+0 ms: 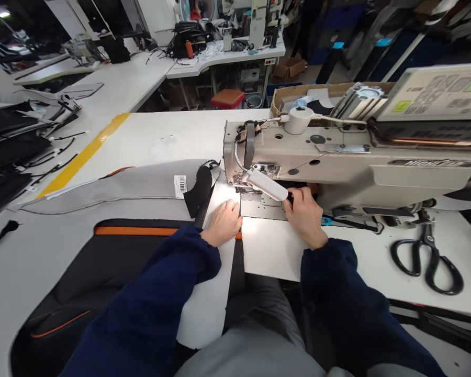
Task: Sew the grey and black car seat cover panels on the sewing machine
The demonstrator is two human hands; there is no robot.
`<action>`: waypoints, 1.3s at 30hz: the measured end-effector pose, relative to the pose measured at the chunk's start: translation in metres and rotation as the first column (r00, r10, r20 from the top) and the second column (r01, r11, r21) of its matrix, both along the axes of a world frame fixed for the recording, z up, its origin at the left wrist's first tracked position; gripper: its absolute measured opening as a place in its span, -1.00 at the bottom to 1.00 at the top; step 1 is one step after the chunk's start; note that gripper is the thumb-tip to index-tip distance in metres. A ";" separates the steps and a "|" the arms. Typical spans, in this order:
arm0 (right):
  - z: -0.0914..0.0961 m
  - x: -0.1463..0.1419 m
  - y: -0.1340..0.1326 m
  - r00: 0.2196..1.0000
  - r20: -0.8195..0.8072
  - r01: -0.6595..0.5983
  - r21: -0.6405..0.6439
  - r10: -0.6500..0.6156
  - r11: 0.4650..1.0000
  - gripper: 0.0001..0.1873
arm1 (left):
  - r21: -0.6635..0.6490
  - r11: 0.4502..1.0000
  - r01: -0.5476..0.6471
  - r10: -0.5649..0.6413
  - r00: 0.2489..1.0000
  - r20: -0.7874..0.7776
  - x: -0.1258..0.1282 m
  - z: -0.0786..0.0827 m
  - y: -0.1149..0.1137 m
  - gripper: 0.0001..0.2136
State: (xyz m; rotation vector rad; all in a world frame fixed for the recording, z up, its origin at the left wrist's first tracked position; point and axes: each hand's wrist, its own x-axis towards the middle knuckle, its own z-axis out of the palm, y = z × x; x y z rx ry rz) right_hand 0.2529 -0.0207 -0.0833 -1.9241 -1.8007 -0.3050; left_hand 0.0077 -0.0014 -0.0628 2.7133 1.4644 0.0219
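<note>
My left hand (223,221) lies flat, fingers together, pressing a grey fabric panel (133,186) with black trim down on the table just left of the needle. My right hand (304,213) rests on the machine bed to the right of the needle, fingers curled around a dark piece of material under the lamp. The beige industrial sewing machine (337,157) stands behind both hands, its small LED lamp (265,184) lighting the needle area. A black and orange piece (141,230) lies under the grey panel near my left arm.
Large black scissors (427,256) lie on the white table (377,262) to the right. A control panel (435,97) sits on the machine. Black fabric stacks (8,152) lie far left; other work tables and machines (227,36) stand behind.
</note>
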 end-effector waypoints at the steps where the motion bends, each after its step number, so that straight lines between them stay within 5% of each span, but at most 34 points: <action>1: 0.002 0.002 0.008 0.998 0.057 0.033 -0.044 -0.031 0.998 -0.66 | 0.000 1.000 0.000 0.000 1.000 0.003 0.000 0.000 0.000 -0.77; 7: 0.001 0.005 0.024 0.992 0.121 0.051 -0.174 -0.031 0.983 -0.74 | 0.038 0.999 0.032 -0.033 0.999 0.038 -0.001 -0.005 0.001 -0.82; 14: -0.012 0.023 0.021 0.946 -0.313 0.075 -0.027 -0.079 0.997 -0.68 | 0.013 1.000 0.027 -0.028 0.997 0.077 -0.002 -0.003 0.002 -0.85; 17: -0.008 -0.004 0.001 0.881 -0.461 -0.117 0.000 0.103 0.993 -0.69 | -0.145 0.989 0.004 0.026 0.979 0.201 -0.001 0.006 0.004 -0.86; 19: -0.001 -0.036 -0.024 0.787 -0.545 -0.337 0.014 0.290 0.941 -0.72 | -0.407 0.913 0.040 0.120 0.925 0.360 0.001 0.013 0.005 -0.76; 21: 0.008 -0.069 -0.052 0.628 -0.668 -0.519 0.021 0.399 0.854 -0.77 | -0.681 0.719 0.139 0.305 0.817 0.489 0.005 0.019 0.006 -0.67; 23: 0.017 -0.095 -0.076 0.436 -0.774 -0.682 0.049 0.460 0.730 -0.79 | -0.817 0.543 0.194 0.514 0.692 0.507 0.009 0.022 0.008 -0.73; 25: 0.023 -0.107 -0.090 0.298 -0.812 -0.794 0.081 0.502 0.602 -0.78 | -0.844 0.510 0.165 0.598 0.638 0.485 0.009 0.024 0.010 -0.80; 26: 0.025 -0.108 -0.092 0.278 -0.816 -0.811 0.084 0.507 0.579 -0.78 | -0.841 0.526 0.126 0.596 0.651 0.470 0.008 0.025 0.010 -0.81; 27: 0.025 -0.106 -0.089 0.296 -0.814 -0.793 0.083 0.500 0.604 -0.78 | -0.828 0.553 0.095 0.568 0.684 0.458 0.006 0.027 0.011 -0.82; 30: 0.018 -0.093 -0.068 0.497 -0.765 -0.543 0.094 0.410 0.834 -0.79 | -0.751 0.657 0.069 0.430 0.784 0.448 -0.004 0.035 0.009 -0.80; 32: 0.012 -0.087 -0.050 0.598 -0.706 -0.400 0.148 0.380 0.904 -0.79 | -0.719 0.689 0.094 0.381 0.797 0.469 -0.009 0.040 0.005 -0.78; 39: 0.001 -0.101 -0.032 0.606 -0.603 -0.433 0.296 0.518 0.851 -0.80 | -0.802 0.559 0.211 0.487 0.699 0.523 -0.011 0.038 -0.004 -0.30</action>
